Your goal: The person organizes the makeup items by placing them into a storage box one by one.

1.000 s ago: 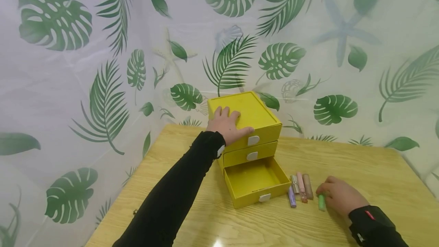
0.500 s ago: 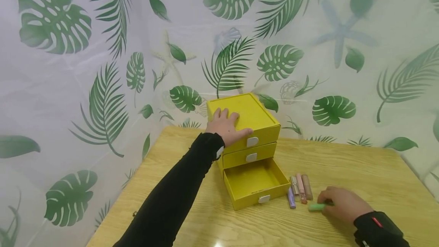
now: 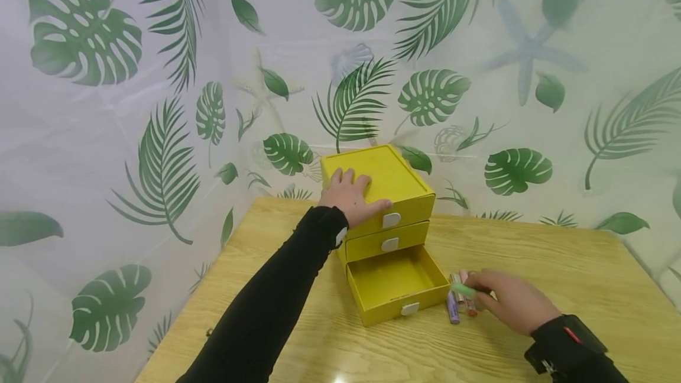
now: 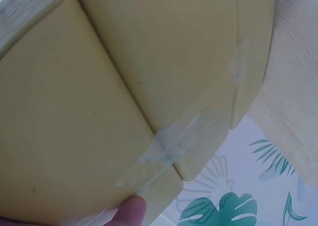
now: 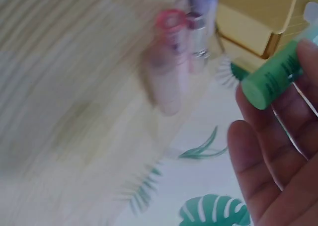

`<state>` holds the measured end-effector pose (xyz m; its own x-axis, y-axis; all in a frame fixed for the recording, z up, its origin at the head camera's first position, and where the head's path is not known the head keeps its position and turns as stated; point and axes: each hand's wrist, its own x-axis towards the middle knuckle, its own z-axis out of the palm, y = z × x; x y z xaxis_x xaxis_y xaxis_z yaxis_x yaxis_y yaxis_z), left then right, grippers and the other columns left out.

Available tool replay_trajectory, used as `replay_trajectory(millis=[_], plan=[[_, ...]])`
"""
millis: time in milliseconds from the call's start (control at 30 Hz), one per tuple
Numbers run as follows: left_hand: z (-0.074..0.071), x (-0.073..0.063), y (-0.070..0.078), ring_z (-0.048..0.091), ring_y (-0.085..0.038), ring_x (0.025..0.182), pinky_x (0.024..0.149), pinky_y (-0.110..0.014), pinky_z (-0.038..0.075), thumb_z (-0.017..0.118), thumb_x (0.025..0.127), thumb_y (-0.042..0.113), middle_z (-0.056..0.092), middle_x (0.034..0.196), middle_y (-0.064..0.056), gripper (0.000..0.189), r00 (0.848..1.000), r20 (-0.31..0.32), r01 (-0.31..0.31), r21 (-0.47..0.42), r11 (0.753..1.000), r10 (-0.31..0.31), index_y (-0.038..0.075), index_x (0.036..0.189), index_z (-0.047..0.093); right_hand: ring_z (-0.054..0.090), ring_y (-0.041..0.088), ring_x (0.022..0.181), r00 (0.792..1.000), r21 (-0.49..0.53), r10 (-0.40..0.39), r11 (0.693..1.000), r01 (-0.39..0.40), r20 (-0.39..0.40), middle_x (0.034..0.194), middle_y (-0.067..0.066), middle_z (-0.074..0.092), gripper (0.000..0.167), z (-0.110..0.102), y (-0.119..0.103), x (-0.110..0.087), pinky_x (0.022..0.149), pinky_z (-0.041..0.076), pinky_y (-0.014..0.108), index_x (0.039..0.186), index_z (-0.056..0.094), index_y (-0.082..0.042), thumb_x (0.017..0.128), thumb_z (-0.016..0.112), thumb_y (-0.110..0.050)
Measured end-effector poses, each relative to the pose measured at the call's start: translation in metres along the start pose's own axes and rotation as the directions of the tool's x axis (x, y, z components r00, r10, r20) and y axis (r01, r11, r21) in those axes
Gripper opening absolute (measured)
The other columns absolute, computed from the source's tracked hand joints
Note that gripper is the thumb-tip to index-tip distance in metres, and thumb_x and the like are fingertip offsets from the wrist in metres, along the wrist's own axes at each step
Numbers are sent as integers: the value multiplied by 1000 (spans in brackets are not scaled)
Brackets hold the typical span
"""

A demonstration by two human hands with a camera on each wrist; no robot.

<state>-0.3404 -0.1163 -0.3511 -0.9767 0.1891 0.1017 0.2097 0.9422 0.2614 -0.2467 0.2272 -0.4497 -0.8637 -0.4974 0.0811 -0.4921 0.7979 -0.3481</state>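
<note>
My left hand rests with spread fingers on the top left edge of a yellow drawer box. In the left wrist view one fingertip touches the box's taped side. The lowest drawer is pulled out, and nothing shows inside it. My right hand pinches a green lip balm tube between thumb and fingers, lifted off the table just right of that drawer. Beneath it lie a purple tube, a pink tube and a silver-banded tube.
A brownish-pink tube lies beside the pink one, mostly hidden by my right hand in the head view. The wooden table reaches back to a leaf-print sheet. A small dark spot marks the table at left.
My right hand has raised the green lip balm tube from the table and carried it left, over the other tubes towards the drawer. The tube has also turned sideways. My left hand stays put.
</note>
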Motion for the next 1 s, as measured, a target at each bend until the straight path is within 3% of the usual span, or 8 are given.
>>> replay_trajectory(millis=[133,333,600,767,1000], plan=[[-1,-1,-1,16,-37,151,113,-60,31,47,89,79,29,163,-12,86,1000,-7,-5,1,1000,5,24,155,43,51,2,73,998,-35,-28,999,26,-56,95,-15,62,20,0,-12,10,65,45,31,114,73,-21,95,72,-16],[-2,-2,-2,16,-37,151,112,-60,32,47,89,79,28,163,-13,86,1000,-14,-20,5,1000,20,24,155,43,49,-2,56,996,10,-69,998,69,-56,93,-13,62,21,7,-27,27,60,44,28,116,72,-20,96,70,-14],[0,-3,-2,16,-36,151,112,-59,33,46,89,80,29,162,-12,86,1000,-17,-19,6,1000,19,25,154,44,51,1,74,985,-48,-149,988,145,-87,92,-17,61,15,20,-38,47,67,48,29,108,74,-23,94,73,-18],[-4,-7,1,17,-37,151,113,-58,32,47,90,78,29,162,-13,84,1000,-19,-25,0,1000,25,23,154,44,54,2,76,986,-45,-153,988,150,-72,91,-18,60,14,24,-42,60,69,49,31,107,74,-25,94,73,-18],[-5,-6,-1,15,-36,152,114,-58,31,45,90,79,28,163,-12,85,1000,-9,-24,6,1000,24,24,154,43,61,7,78,985,-124,-172,978,169,-15,90,-13,64,11,34,-40,78,71,53,34,101,75,-20,92,74,-14]])
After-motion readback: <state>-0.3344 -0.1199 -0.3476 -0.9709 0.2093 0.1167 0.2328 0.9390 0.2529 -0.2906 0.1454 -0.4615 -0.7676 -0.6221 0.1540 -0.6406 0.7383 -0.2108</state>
